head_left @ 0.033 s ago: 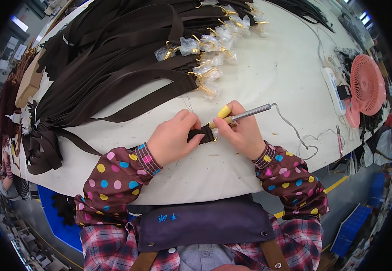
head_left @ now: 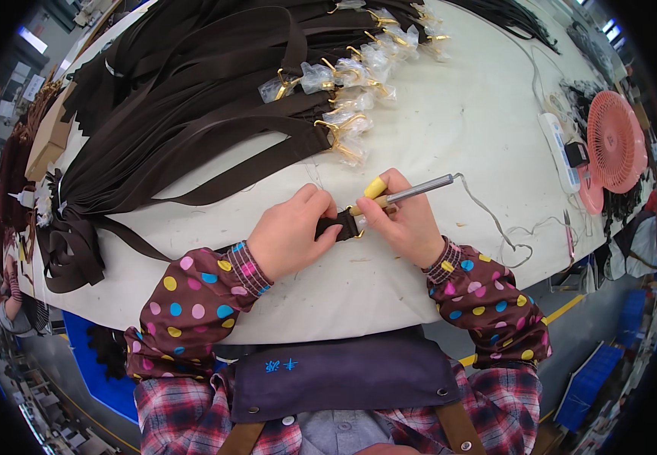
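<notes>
Comparing this moment with the picture just before it, we find hardly any change: both hands, the tool and the work keep their places, so we judge that steady, close work at one spot is going on. Left hand (head_left: 292, 235): thumb and curled fingers pinch a dark strap (head_left: 348, 225) near its end, just above the pale table (head_left: 404, 307) or resting on it; we cannot tell which. The held end lies between the two hands, in front of the person, with a gold-coloured fitting (head_left: 360, 233) at its edge. Right hand (head_left: 407, 232): thumb and fingers pinch a corded pen-like tool (head_left: 424, 188), its front end aimed left at the strap end; whether it touches, we cannot make out. We note a yellow cover (head_left: 376, 187) on one right fingertip. Beyond the hands lies a heap of dark straps (head_left: 135, 163), gold clasps (head_left: 337, 138) partly wrapped in clear plastic. To the right, we log a pink fan (head_left: 615, 142) beside a white power strip (head_left: 558, 154).
</notes>
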Demonstrator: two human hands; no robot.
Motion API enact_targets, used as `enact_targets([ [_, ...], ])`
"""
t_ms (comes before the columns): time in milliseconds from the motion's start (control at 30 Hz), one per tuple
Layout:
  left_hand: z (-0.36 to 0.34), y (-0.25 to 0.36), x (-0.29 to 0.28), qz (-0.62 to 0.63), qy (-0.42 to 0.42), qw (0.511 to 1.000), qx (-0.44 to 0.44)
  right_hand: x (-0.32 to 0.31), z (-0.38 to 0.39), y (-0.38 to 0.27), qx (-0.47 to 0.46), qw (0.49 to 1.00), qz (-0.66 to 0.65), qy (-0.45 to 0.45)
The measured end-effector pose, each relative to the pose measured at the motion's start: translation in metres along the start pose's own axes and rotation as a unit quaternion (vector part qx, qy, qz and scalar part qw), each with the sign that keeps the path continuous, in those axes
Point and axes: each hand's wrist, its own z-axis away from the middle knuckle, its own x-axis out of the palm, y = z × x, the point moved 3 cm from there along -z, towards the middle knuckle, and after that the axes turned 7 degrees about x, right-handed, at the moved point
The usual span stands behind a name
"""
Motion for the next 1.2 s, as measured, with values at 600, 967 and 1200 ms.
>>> enact_targets([
  [600, -0.007, -0.014, 0.001, 0.111, 0.007, 0.993, -0.035, 0.003, -0.002, 0.006, -0.001, 0.999, 0.04, -0.003],
  [967, -0.007, -0.015, 0.001, 0.108, 0.012, 0.994, -0.031, 0.005, -0.002, 0.003, 0.001, 0.999, 0.041, -0.006],
  [1200, -0.013, -0.01, -0.015, 0.08, -0.068, 0.993, -0.048, 0.004, -0.001, 0.006, 0.008, 1.0, -0.006, -0.001],
])
